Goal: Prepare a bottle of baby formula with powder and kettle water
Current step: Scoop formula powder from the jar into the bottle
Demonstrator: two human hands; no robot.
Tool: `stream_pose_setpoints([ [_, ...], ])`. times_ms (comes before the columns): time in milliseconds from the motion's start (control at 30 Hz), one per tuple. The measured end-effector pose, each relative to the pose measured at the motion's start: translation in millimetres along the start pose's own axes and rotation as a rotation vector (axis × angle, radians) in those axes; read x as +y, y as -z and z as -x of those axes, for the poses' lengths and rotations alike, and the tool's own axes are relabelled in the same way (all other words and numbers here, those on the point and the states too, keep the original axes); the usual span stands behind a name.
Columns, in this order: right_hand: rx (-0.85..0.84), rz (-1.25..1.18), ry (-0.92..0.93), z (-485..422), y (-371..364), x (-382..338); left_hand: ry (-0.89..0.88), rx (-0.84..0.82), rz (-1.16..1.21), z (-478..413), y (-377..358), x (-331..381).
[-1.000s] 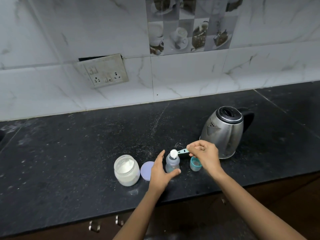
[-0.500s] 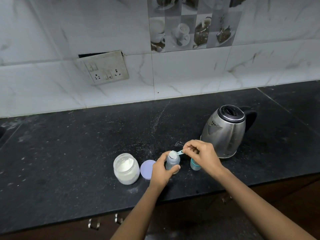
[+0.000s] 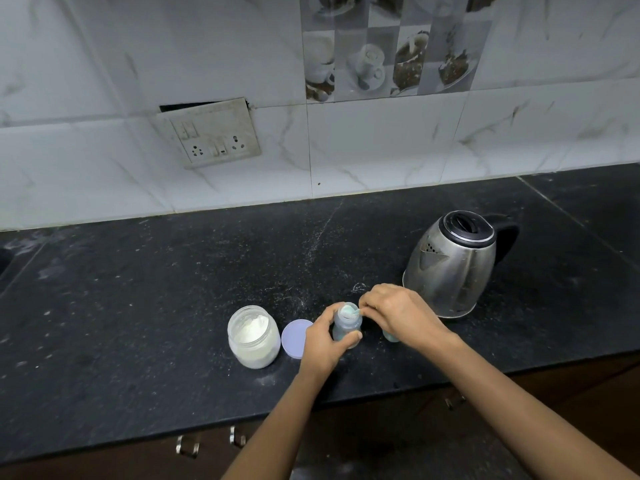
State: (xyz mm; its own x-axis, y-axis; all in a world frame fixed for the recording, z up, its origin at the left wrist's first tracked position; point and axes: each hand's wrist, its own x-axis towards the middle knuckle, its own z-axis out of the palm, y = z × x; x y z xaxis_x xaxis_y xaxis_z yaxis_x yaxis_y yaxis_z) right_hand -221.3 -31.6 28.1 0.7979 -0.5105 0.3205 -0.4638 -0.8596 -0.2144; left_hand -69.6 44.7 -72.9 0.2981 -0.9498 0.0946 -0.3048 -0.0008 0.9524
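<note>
A small clear baby bottle (image 3: 346,325) stands open on the black counter (image 3: 173,306). My left hand (image 3: 323,337) is wrapped around its body. My right hand (image 3: 398,311) pinches a small teal scoop (image 3: 350,310), tipped over the bottle's mouth with white powder in it. Left of the bottle stands an open glass jar of white powder (image 3: 253,336), with its lilac lid (image 3: 296,338) lying flat beside it. A steel kettle (image 3: 453,263) with a black lid and handle stands behind my right hand. The bottle's teal cap (image 3: 390,337) is mostly hidden under my right wrist.
Spilled powder dusts the counter around the jar and bottle. A white tiled wall with a loose switch-and-socket plate (image 3: 211,133) rises behind. The counter's front edge runs just under my forearms, with drawer handles (image 3: 187,446) below.
My right hand has brought the scoop from beside the bottle to directly over its mouth and tipped it. My left hand has closed from loose to firm around the bottle.
</note>
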Motion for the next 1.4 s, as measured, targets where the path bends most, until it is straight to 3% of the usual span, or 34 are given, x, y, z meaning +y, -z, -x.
stream_pose_setpoints([
  [167,-0.190,0.076,-0.046,-8.6,3.1,-2.6,-0.001,0.007,0.016,0.6,0.3,0.4],
  [433,-0.361,0.202,-0.100,-29.2,12.8,-4.6,-0.002,0.000,0.006,0.2,0.3,-1.5],
  [667,-0.435,0.389,0.073,-39.5,14.8,-12.8,0.013,0.000,-0.023,-0.2,1.2,-1.0],
  [767,-0.477,0.329,0.004,-44.4,13.2,-12.7,0.019,-0.016,-0.035,-0.3,0.8,0.3],
  [933,-0.428,0.134,-0.233,-42.5,-9.7,-20.1,0.034,-0.017,-0.037,-0.5,0.3,-0.9],
  [1267,-0.187,-0.205,-0.279,-21.3,-12.6,-3.6,0.017,-0.005,-0.015,-0.1,-0.7,-1.9],
  [1400,-0.199,-0.233,-0.311,-21.6,-9.5,-4.1,0.009,-0.006,-0.019,-0.4,-0.9,-2.2],
])
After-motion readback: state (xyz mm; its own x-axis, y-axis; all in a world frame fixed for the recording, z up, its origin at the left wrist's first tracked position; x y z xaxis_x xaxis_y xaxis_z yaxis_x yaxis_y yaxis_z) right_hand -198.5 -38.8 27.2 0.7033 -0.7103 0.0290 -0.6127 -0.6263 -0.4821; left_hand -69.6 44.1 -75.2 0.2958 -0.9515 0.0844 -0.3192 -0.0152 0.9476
